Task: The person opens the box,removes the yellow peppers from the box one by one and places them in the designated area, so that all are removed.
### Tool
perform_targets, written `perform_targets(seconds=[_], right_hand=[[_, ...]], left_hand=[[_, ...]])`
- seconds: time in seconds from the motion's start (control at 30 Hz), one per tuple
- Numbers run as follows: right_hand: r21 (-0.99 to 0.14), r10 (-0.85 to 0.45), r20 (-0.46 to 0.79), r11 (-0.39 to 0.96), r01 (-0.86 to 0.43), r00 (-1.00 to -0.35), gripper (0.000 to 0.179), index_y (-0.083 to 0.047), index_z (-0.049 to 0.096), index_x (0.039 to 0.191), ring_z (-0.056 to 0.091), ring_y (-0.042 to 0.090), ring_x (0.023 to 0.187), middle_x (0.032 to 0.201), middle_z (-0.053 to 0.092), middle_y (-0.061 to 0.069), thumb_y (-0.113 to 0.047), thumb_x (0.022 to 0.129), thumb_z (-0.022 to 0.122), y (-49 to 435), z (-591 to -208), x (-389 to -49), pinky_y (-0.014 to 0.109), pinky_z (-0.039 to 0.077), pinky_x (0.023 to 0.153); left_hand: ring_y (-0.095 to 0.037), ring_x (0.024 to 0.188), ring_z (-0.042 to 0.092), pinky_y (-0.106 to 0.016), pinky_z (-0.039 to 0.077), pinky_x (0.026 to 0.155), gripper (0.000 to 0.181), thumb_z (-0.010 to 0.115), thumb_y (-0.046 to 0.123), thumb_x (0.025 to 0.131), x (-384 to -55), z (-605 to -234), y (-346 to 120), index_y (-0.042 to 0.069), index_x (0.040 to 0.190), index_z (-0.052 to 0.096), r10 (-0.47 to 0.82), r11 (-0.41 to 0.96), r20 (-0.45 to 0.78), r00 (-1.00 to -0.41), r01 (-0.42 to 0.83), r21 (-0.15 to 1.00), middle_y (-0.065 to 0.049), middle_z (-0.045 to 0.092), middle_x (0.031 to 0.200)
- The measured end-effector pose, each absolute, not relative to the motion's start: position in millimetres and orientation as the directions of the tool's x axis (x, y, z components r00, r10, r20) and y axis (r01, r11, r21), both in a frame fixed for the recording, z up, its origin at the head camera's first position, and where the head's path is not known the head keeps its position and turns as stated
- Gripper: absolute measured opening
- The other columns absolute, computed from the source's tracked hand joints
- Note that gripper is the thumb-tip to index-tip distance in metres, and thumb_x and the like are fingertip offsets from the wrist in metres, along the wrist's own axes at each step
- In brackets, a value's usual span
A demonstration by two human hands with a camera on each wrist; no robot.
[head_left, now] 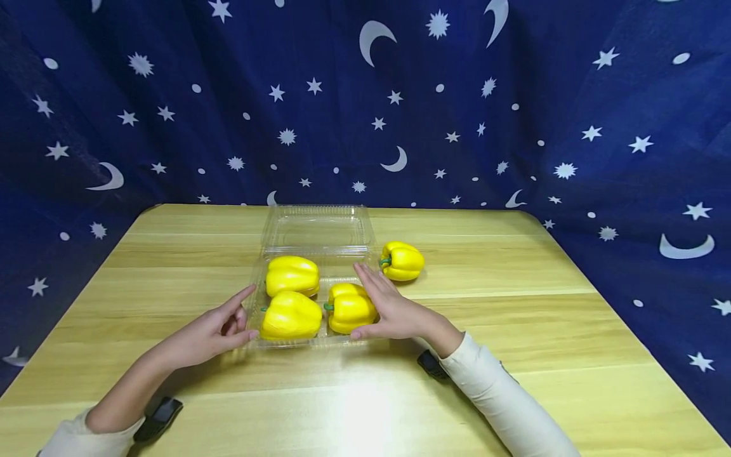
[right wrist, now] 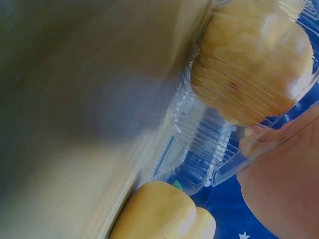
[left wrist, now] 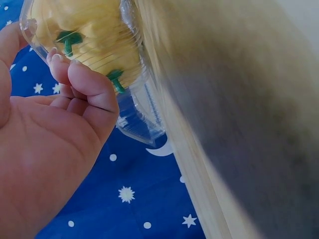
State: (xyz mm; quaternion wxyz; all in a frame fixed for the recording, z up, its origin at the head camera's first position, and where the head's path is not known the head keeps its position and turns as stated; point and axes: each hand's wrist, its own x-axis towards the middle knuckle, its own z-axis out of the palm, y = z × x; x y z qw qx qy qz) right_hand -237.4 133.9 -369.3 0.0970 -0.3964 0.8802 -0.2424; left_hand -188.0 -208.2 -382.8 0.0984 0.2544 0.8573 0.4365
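A clear plastic clamshell container stands on the table with its lid folded back. Three yellow bell peppers lie inside: one at back left, one at front left and one at front right. My left hand is at the container's left side, index finger and thumb stretched to its edge, the other fingers bent. Along the right side lies my right hand, fingers straight and thumb apart near the front corner. The left wrist view shows two green stems through the plastic wall.
A fourth yellow bell pepper lies on the table just right of the container, beyond my right hand. The transparent lid lies toward the table's far edge. Behind it hangs a blue curtain with moons and stars.
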Motion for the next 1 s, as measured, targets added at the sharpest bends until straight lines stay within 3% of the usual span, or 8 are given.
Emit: perform_targets(seconds=[0.17, 0.33, 0.43, 0.8, 1.0], right_hand=[[-0.488, -0.753, 0.003, 0.573, -0.658, -0.658, 0.102, -0.001, -0.008, 0.145, 0.002, 0.034, 0.14, 0.151, 0.002, 0.02, -0.044, 0.083, 0.062, 132.2, -366.8, -237.5, 0.052, -0.001, 0.11], [-0.471, -0.749, -0.009, 0.588, -0.658, -0.662, 0.098, 0.003, -0.002, 0.144, 0.012, 0.032, 0.139, 0.148, 0.018, 0.022, -0.038, 0.084, 0.063, 130.8, -366.0, -237.6, 0.053, -0.001, 0.11], [-0.475, -0.741, -0.026, 0.6, -0.644, -0.671, 0.094, 0.006, 0.002, 0.144, 0.015, 0.035, 0.138, 0.147, 0.02, 0.024, -0.034, 0.084, 0.063, 130.3, -365.8, -237.1, 0.053, 0.0, 0.11], [-0.546, -0.733, 0.09, 0.53, -0.649, -0.675, 0.079, 0.003, 0.03, 0.138, 0.031, 0.03, 0.128, 0.136, 0.038, 0.017, -0.021, 0.077, 0.073, 129.4, -367.3, -238.7, 0.054, 0.007, 0.11], [-0.62, -0.697, 0.118, 0.505, -0.601, -0.707, 0.079, -0.004, 0.03, 0.139, 0.037, 0.029, 0.122, 0.135, 0.037, 0.014, -0.023, 0.076, 0.074, 134.8, -359.8, -236.7, 0.051, 0.029, 0.102]], left_hand=[[-0.003, 0.059, 0.038, -0.024, 0.036, 0.052, 0.075, 0.06, 0.018, 0.089, -187.5, -381.8, -209.1, -0.008, 0.142, 0.014, 0.521, 0.489, 0.048, -0.852, 0.344, 0.801, 0.001, 0.043, 0.076], [-0.003, 0.059, 0.037, -0.025, 0.036, 0.052, 0.075, 0.059, 0.019, 0.089, -188.9, -383.2, -209.6, -0.008, 0.142, 0.013, 0.521, 0.496, 0.042, -0.852, 0.343, 0.797, 0.001, 0.043, 0.076], [-0.002, 0.059, 0.037, -0.025, 0.036, 0.052, 0.075, 0.058, 0.02, 0.09, -189.3, -384.7, -209.0, -0.009, 0.142, 0.012, 0.524, 0.498, 0.034, -0.851, 0.339, 0.798, 0.0, 0.043, 0.077], [-0.003, 0.06, 0.037, -0.025, 0.035, 0.052, 0.076, 0.058, 0.019, 0.09, -185.9, -382.2, -207.9, -0.009, 0.142, 0.011, 0.532, 0.473, 0.039, -0.846, 0.335, 0.815, 0.0, 0.043, 0.077], [-0.001, 0.061, 0.038, -0.024, 0.037, 0.054, 0.076, 0.058, 0.021, 0.09, -185.9, -384.8, -208.5, -0.01, 0.141, 0.012, 0.532, 0.485, 0.041, -0.846, 0.344, 0.804, 0.0, 0.044, 0.078]])
